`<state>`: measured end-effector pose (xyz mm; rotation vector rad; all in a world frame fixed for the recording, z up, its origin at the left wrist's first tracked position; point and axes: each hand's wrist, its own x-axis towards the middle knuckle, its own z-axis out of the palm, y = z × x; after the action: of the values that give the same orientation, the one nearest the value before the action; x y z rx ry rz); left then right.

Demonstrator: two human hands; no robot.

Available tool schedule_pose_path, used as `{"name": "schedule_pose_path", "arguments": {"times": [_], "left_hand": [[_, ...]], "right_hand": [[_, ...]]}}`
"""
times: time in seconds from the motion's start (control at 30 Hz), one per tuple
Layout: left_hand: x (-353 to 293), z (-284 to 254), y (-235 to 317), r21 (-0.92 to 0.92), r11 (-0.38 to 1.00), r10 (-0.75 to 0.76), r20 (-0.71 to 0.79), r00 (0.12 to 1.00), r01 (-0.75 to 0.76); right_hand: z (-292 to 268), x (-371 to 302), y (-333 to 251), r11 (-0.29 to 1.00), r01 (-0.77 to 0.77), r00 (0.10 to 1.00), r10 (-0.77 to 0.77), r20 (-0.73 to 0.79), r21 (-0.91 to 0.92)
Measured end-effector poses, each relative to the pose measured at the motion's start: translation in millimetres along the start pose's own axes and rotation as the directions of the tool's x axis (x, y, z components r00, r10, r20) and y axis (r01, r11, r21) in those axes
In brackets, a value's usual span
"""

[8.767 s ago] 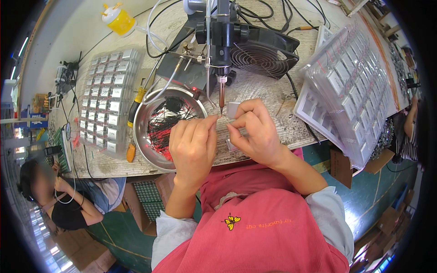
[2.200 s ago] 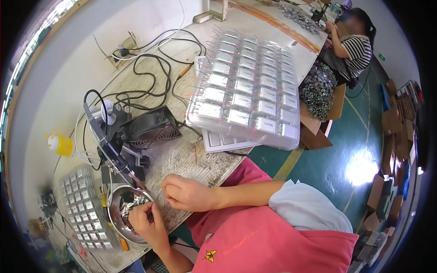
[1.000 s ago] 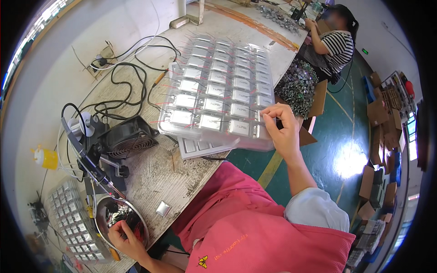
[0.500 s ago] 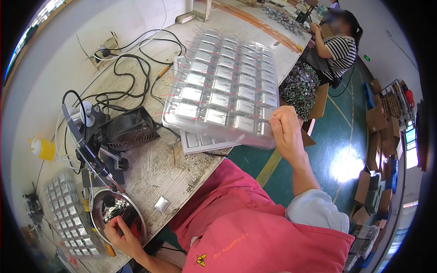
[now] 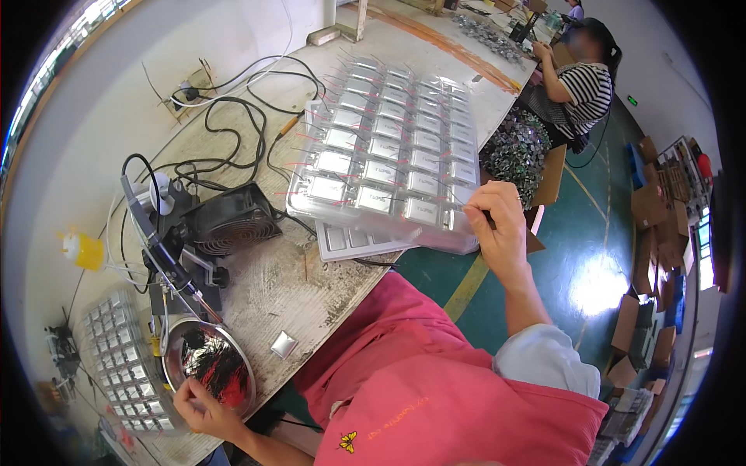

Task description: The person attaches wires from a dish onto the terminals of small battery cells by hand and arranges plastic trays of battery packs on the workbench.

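A clear plastic tray stack (image 5: 388, 213) sits on the bench, its pockets filled with flat silver battery cells (image 5: 374, 199) with thin red and black wires. My right hand (image 5: 501, 225) is at the stack's near right corner, thumb and fingers bent together against the last cell there; what they pinch is hidden. At lower left, my left hand (image 5: 208, 412) is over the near rim of a round metal bowl (image 5: 247, 365). Its fingers are curled, and anything between them is too small to make out. Loose red and black wires (image 5: 214, 365) fill the bowl.
A soldering iron (image 5: 175, 268) in a stand points down toward the bowl. Beside it stands a black fan (image 5: 237, 217). One loose cell (image 5: 284, 344) lies near the bench edge. Another filled tray (image 5: 124, 365) is far left. A co-worker (image 5: 587, 81) sits beyond a scrap-filled box (image 5: 517, 151).
My left hand has drawn back from over the wires toward the bowl's near rim. The fingers of my right hand have loosened from a tight fist at the tray corner. The view has shifted slightly.
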<state>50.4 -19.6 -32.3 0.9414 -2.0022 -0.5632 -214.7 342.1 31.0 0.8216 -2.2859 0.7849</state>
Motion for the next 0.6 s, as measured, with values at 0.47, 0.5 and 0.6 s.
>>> {"name": "schedule_pose_path", "arguments": {"times": [0.47,0.5,0.6], "left_hand": [[-11,-9,-15,-0.117,0.987,0.074,-0.288,0.955,-0.112],[-10,-8,-14,-0.136,0.985,0.062,-0.285,0.957,-0.104],[-9,-6,-14,-0.153,0.982,0.068,-0.273,0.960,-0.113]], "right_hand": [[4,-1,0,0.998,0.068,0.995,-0.066,0.081,-0.017],[4,-1,0,0.998,0.066,0.995,-0.065,0.081,-0.017],[7,-1,-2,0.996,0.084,0.989,-0.083,0.119,0.000]]}}
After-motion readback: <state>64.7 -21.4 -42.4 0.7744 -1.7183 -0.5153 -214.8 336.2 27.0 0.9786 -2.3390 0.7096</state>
